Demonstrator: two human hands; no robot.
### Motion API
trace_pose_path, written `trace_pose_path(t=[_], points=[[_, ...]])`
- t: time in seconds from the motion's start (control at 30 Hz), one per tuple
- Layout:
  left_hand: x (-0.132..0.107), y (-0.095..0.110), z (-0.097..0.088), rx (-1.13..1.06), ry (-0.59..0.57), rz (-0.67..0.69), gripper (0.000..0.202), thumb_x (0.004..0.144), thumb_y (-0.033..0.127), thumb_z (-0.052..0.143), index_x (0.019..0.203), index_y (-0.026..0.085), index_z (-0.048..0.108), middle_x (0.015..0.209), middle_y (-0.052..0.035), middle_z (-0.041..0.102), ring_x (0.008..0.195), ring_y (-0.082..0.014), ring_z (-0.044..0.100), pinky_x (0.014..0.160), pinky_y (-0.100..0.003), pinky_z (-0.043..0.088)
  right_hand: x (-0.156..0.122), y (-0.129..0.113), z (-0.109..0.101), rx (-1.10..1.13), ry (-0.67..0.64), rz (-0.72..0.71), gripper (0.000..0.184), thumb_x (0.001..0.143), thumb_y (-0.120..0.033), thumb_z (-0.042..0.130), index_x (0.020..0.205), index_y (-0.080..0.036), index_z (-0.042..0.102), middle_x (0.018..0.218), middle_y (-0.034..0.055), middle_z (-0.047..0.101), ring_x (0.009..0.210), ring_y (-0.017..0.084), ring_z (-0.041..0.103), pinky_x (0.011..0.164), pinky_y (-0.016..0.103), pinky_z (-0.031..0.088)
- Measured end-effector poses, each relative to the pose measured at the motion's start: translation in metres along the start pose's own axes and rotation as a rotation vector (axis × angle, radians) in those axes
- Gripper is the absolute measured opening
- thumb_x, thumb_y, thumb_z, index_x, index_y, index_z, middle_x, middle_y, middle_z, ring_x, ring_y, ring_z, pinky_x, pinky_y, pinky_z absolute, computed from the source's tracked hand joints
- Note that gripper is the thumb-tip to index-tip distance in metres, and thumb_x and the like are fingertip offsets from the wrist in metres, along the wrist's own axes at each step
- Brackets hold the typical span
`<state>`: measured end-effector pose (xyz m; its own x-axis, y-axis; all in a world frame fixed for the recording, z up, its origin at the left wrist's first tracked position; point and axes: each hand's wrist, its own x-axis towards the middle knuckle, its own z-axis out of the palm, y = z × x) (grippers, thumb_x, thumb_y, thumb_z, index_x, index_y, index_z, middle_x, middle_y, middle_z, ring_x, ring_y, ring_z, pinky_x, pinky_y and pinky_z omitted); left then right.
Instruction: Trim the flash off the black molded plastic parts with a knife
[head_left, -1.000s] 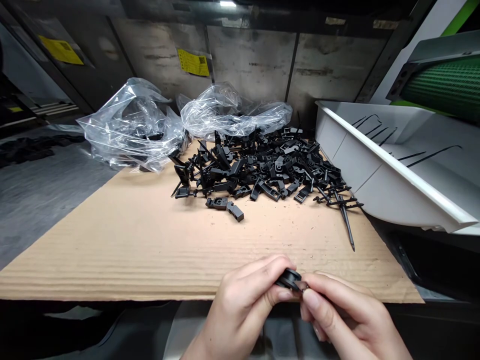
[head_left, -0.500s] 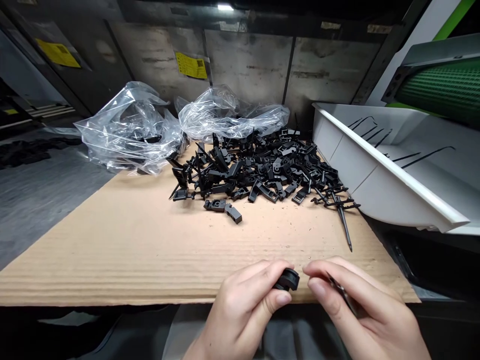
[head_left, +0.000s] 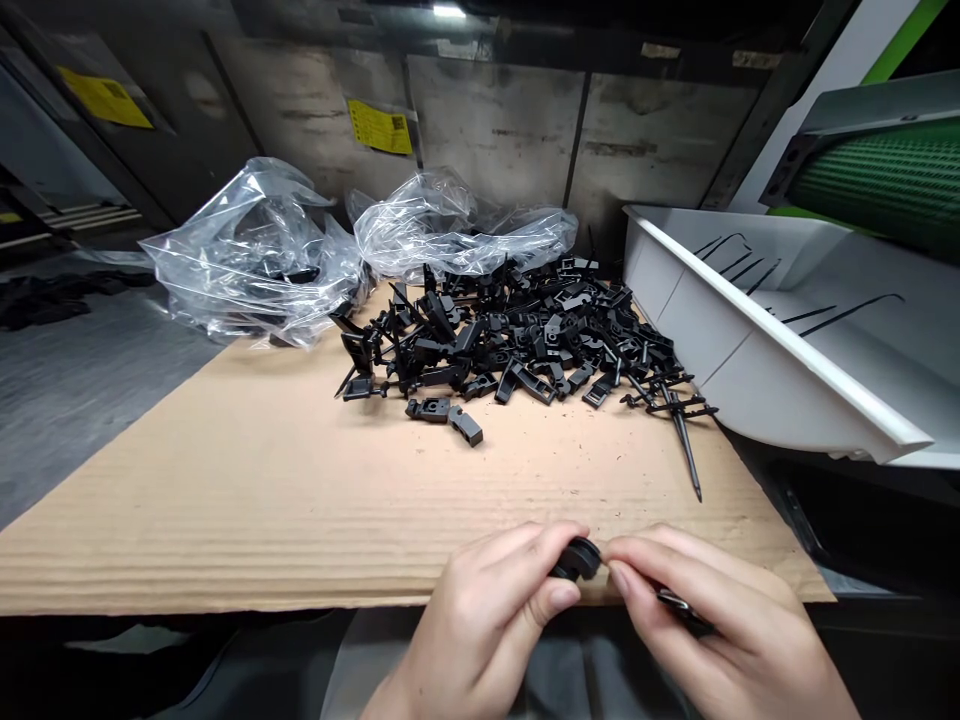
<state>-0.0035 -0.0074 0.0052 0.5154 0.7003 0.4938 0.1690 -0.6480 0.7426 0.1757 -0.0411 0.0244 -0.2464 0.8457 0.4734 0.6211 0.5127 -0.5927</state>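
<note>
Near the front edge of the cardboard, my left hand (head_left: 491, 605) pinches a small black plastic part (head_left: 577, 558) with a rounded, grooved end between thumb and forefinger. My right hand (head_left: 720, 610) is closed around a thin, shiny metal tool (head_left: 675, 600), mostly hidden in the palm; its exact kind cannot be made out. The thumb and forefinger of that hand meet at the right side of the black part, touching it or nearly so. Beyond both hands lies a heap of black plastic parts (head_left: 517, 335), with a loose black clip (head_left: 466, 427) at its near side.
A cardboard sheet (head_left: 262, 500) covers the work surface. Crumpled clear plastic bags (head_left: 255, 260) lie behind the heap. To the right stands a white bin (head_left: 697, 330) with several thin black pieces inside. A black pointed sprue (head_left: 686, 450) rests near the bin.
My right hand has moved slightly left, and its thumb and forefinger have come together beside the black part. The left hand still holds that part. The view has shifted a little.
</note>
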Motion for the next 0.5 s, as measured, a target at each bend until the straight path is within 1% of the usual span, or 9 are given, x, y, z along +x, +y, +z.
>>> trace_pose_path(t=[0.1, 0.2, 0.3, 0.37, 0.47, 0.5], points=[[-0.002, -0.004, 0.002, -0.054, 0.010, -0.005, 0.030, 0.090, 0.013, 0.044, 0.119, 0.017, 0.051, 0.103, -0.0071, 0.066, 0.092, -0.0154, 0.062, 0.081, -0.018, 0.047, -0.005, 0.004, -0.004, -0.097, 0.053, -0.012, 0.014, 0.079, -0.011, 0.054, 0.089, -0.021, 0.055, 0.078, -0.0010, 0.065, 0.069, 0.008, 0.063, 0.064, 0.011, 0.048], [-0.002, -0.006, 0.002, -0.066, 0.021, -0.006, 0.030, 0.090, 0.015, 0.045, 0.118, 0.018, 0.052, 0.104, -0.0074, 0.066, 0.090, -0.0171, 0.063, 0.080, -0.021, 0.049, -0.008, 0.002, -0.005, -0.142, 0.123, 0.058, 0.007, 0.082, -0.017, 0.052, 0.082, -0.023, 0.055, 0.075, -0.0016, 0.065, 0.066, 0.009, 0.064, 0.057, 0.012, 0.047], [-0.002, -0.006, 0.001, -0.072, 0.031, -0.024, 0.028, 0.090, 0.018, 0.046, 0.117, 0.019, 0.054, 0.100, -0.0062, 0.068, 0.084, -0.0170, 0.065, 0.076, -0.021, 0.051, -0.008, 0.000, -0.003, -0.162, 0.187, 0.125, 0.013, 0.084, -0.023, 0.050, 0.072, -0.023, 0.053, 0.067, -0.0023, 0.062, 0.060, 0.010, 0.062, 0.050, 0.013, 0.045], [-0.002, -0.005, 0.000, -0.069, 0.039, -0.044, 0.030, 0.088, 0.021, 0.049, 0.118, 0.021, 0.052, 0.101, -0.0043, 0.068, 0.085, -0.0165, 0.065, 0.077, -0.020, 0.050, -0.008, 0.001, 0.000, -0.187, 0.188, 0.187, 0.016, 0.083, -0.026, 0.051, 0.067, -0.023, 0.051, 0.059, -0.0034, 0.058, 0.052, 0.009, 0.058, 0.045, 0.013, 0.044], [0.000, -0.004, -0.001, -0.050, 0.034, -0.082, 0.032, 0.087, 0.026, 0.052, 0.119, 0.023, 0.051, 0.104, -0.0029, 0.067, 0.089, -0.0166, 0.064, 0.078, -0.019, 0.049, -0.007, 0.007, 0.006, -0.184, 0.155, 0.293, 0.007, 0.080, -0.029, 0.053, 0.078, -0.023, 0.053, 0.060, -0.0040, 0.057, 0.045, 0.008, 0.055, 0.041, 0.014, 0.045], [0.001, -0.003, -0.001, -0.042, 0.025, -0.087, 0.030, 0.088, 0.027, 0.050, 0.118, 0.022, 0.052, 0.101, -0.0030, 0.067, 0.086, -0.0161, 0.065, 0.076, -0.018, 0.049, -0.008, 0.009, 0.008, -0.181, 0.165, 0.320, 0.009, 0.079, -0.032, 0.054, 0.082, -0.023, 0.055, 0.062, -0.0031, 0.058, 0.045, 0.008, 0.055, 0.042, 0.015, 0.046]])
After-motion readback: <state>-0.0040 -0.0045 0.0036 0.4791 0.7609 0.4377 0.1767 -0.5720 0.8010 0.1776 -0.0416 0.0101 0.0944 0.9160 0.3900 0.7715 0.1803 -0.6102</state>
